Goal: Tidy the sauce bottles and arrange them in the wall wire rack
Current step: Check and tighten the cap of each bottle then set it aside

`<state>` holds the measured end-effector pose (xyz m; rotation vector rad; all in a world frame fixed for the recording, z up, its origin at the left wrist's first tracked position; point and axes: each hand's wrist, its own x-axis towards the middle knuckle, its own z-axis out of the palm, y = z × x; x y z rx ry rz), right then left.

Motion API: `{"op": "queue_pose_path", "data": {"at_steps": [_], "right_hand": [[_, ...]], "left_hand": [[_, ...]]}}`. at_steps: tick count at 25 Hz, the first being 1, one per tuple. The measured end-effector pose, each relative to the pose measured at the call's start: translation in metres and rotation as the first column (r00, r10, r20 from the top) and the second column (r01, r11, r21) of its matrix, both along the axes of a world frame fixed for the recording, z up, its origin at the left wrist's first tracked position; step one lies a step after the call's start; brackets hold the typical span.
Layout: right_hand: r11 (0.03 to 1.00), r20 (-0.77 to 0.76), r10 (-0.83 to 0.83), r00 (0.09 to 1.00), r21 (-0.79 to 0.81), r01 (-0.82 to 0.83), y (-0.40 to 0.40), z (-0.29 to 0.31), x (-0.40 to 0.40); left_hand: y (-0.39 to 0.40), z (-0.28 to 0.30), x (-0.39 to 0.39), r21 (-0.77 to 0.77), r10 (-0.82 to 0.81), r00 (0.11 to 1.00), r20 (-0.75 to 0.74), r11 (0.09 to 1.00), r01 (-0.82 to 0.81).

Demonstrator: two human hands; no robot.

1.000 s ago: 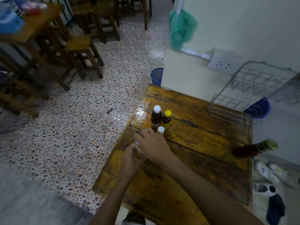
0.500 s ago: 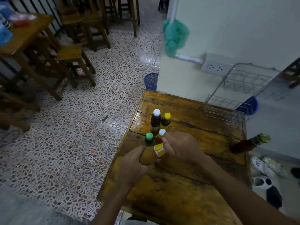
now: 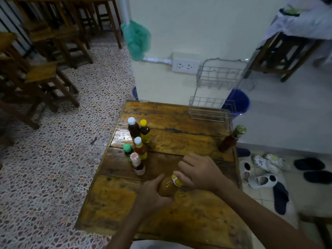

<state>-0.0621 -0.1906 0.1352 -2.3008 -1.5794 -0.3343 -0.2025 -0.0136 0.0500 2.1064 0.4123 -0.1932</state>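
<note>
No bottle sits in the wire rack (image 3: 213, 105) yet; the left hand (image 3: 152, 195) grips the mustard-coloured bottle (image 3: 168, 186), the right hand (image 3: 199, 170) grips its cap, and six bottles remain on the desk (image 3: 188, 139).

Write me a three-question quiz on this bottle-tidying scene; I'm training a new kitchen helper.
1. True or false: the wire rack already holds bottles.
2. What does the left hand grip? A) orange sauce bottle B) green-capped bottle C) nothing
3. Where does the gold-capped bottle stand on the table?

Key:
1. False; no bottle shows in it.
2. A; the right hand is at its cap.
3. Alone at the right edge, apart from the cluster.
</note>
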Motion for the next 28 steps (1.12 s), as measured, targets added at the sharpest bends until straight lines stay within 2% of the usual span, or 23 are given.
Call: {"op": "queue_pose_path", "data": {"at_steps": [1, 3, 5, 7, 9, 12, 14, 16, 18, 20, 22, 23, 25, 28], "right_hand": [[1.0, 0.003, 0.002, 1.0, -0.012, -0.002, -0.012, 0.002, 0.005], [0.988, -0.084, -0.15, 0.985, -0.05, 0.146, -0.029, 0.003, 0.013], [0.93, -0.181, -0.367, 0.912, -0.091, 0.356, -0.042, -0.006, 0.021], [0.874, -0.214, -0.486, 0.848, -0.156, 0.461, -0.056, -0.022, 0.024], [0.857, -0.167, -0.501, 0.849, -0.23, 0.46, -0.073, -0.033, 0.03], [0.84, -0.089, -0.458, 0.885, -0.37, 0.398, -0.093, -0.036, 0.03], [0.84, -0.076, -0.47, 0.88, -0.347, 0.418, -0.101, -0.043, 0.028], [0.864, -0.12, -0.478, 0.87, -0.243, 0.441, -0.107, -0.041, 0.023], [0.901, -0.203, -0.427, 0.881, -0.017, 0.433, -0.114, -0.038, 0.023], [0.945, -0.133, -0.319, 0.939, 0.035, 0.326, -0.119, -0.033, 0.024], [0.952, -0.108, -0.298, 0.948, 0.031, 0.303, -0.122, -0.035, 0.025], [0.939, -0.165, -0.336, 0.927, 0.022, 0.344, -0.122, -0.035, 0.025], [0.887, -0.309, -0.444, 0.841, -0.013, 0.462, -0.119, -0.042, 0.02], [0.814, -0.327, -0.575, 0.749, -0.137, 0.565, -0.126, -0.065, 0.019]], "left_hand": [[-0.007, 0.002, 0.007, -0.013, -0.041, 0.999, -0.024, 0.999, 0.041], [-0.026, 0.008, 0.022, 0.033, -0.04, 0.999, 0.017, 0.999, 0.04], [-0.045, 0.01, 0.034, 0.201, -0.047, 0.99, 0.136, 0.979, 0.019], [-0.063, 0.008, 0.043, 0.38, -0.09, 0.972, 0.217, 0.925, 0.0], [-0.078, 0.004, 0.049, 0.457, -0.115, 0.974, 0.195, 0.889, 0.013], [-0.1, -0.001, 0.052, 0.475, -0.123, 0.987, 0.103, 0.878, 0.06], [-0.109, -0.004, 0.054, 0.491, -0.144, 0.985, 0.098, 0.868, 0.078], [-0.108, -0.002, 0.06, 0.416, -0.154, 0.987, 0.052, 0.902, 0.119], [-0.098, 0.003, 0.07, 0.13, -0.205, 0.977, -0.064, 0.969, 0.212], [-0.089, 0.005, 0.076, -0.147, -0.334, 0.933, -0.135, 0.938, 0.315], [-0.089, 0.003, 0.076, -0.237, -0.395, 0.905, -0.155, 0.904, 0.354], [-0.092, 0.002, 0.074, -0.226, -0.39, 0.905, -0.169, 0.909, 0.35], [-0.099, -0.004, 0.071, -0.081, -0.347, 0.917, -0.195, 0.938, 0.338], [-0.111, -0.011, 0.073, 0.21, -0.304, 0.936, -0.18, 0.917, 0.338]]}}
